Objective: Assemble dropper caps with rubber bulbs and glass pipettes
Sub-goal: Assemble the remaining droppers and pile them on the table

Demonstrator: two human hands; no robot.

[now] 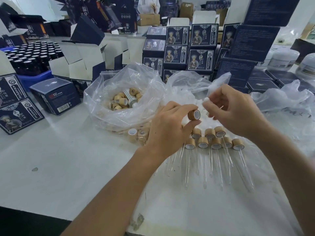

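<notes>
Worktop (68,159): pale surface, a small grey scrap lying at left.
Printed boxes (189,48): dark blue, stacked at the rear centre.
Open cartons (81,62): white flaps raised, standing left of centre.
Dark bottles (32,55): packed in rows, rear left.
White jars (283,59): lidded, far right.
Barcoded box (54,96): dark blue, lying at left.

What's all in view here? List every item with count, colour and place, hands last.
loose caps: many, tan wood-look, in the clear bag at centre
assembled droppers: about eight, tan caps with clear glass pipettes, in rows near the hands
white bulbs: pile, in the right clear bag
dark bottles: many, in the blue crate far left
printed boxes: many, navy, stacked behind
white jars: several, far right
left hand: pinches one tan cap
right hand: pinches a white bulb
</notes>
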